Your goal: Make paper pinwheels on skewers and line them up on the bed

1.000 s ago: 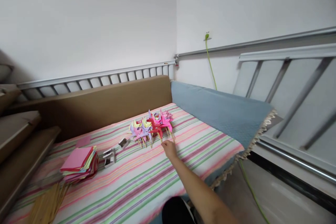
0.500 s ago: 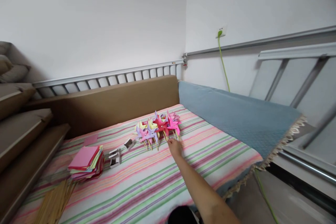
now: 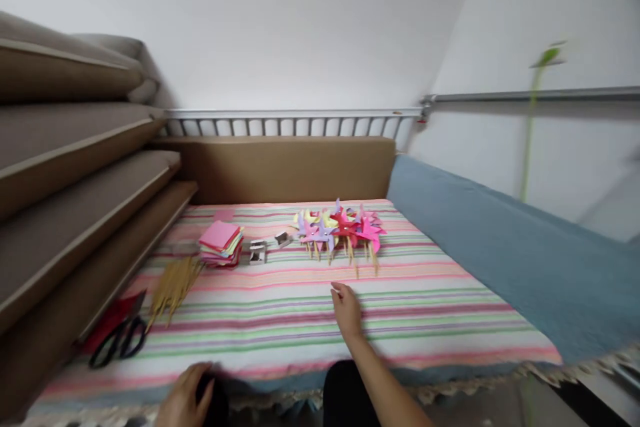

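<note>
My right hand [image 3: 347, 307] hovers over the striped cloth with loosely curled fingers and holds nothing. A little beyond it lies a cluster of paper pinwheels [image 3: 345, 223] in pink, red, lilac and yellow, their wooden sticks pointing toward me. My left hand [image 3: 187, 397], somewhat blurred, is near the front edge by my knee, its thumb apart from the fingers and nothing in it. Black-handled scissors [image 3: 120, 340] lie to its left, beside a red piece [image 3: 113, 317]. Farther up are a bundle of wooden sticks [image 3: 173, 283] and a stack of coloured paper squares [image 3: 220, 240].
Small open boxes [image 3: 257, 251] stand between the paper and the pinwheels. Stacked cushions [image 3: 85, 187] rise on the left. A brown padded board [image 3: 290, 170] closes off the back, and blue fabric [image 3: 480, 227] borders the right of the striped cloth [image 3: 280, 340].
My right hand has drawn back from the pinwheel sticks toward me. The view has swung left, bringing my left hand, the scissors and more of the cushions into sight.
</note>
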Motion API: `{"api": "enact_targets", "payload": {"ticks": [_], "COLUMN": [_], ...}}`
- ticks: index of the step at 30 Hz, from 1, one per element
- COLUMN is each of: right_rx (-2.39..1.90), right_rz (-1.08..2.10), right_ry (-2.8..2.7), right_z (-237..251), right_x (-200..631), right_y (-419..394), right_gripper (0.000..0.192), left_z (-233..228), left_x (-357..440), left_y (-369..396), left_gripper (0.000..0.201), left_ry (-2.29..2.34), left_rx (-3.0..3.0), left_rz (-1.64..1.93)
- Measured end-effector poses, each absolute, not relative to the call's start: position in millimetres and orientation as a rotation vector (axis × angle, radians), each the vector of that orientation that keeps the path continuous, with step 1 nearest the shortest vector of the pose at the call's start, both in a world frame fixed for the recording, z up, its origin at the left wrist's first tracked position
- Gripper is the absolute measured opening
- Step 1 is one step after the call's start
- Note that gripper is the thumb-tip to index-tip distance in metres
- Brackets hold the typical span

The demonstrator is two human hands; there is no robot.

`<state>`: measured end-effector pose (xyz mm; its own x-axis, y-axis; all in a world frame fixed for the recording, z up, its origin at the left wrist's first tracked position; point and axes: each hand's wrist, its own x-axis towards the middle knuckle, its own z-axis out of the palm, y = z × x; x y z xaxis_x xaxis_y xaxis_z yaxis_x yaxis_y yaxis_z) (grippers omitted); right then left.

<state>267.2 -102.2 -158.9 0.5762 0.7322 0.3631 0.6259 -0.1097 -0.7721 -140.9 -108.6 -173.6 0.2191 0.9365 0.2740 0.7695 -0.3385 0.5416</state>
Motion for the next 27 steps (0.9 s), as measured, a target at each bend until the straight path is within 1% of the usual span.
{"api": "enact_targets", "payload": {"ticks": [4,11,16,22,27], "right_rx": [-1.715,-1.751,-1.708,-1.537,-1.477], "right_rz": [0.256,0.305,0.268,0.164,0.136], "right_ry": [-1.428,-1.675,-1.802,-1.999,-2.174], "right_z": [-150,-124,-104,-63,-51], "right_x": [219,170,135,85,59], "right_y": [-87,-5,42,99,137], "right_gripper": [0.021,0.02,0.021,0.025,0.042], "left_z": [-168,-163,-163,-166,-168], "left_x": [-135,-130,-131,-132,-137], "left_y": [-119,-123,-120,-112,-110], "left_gripper": [0.025,0.022,0.018,0.015,0.016], "left_ry": [1.601,1.563,1.554,1.544,1.509], "left_rx": [2.238,2.251,2.272,2.317,2.339], "left_rz": [0.778,0.783,0.821,0.871,0.865]}}
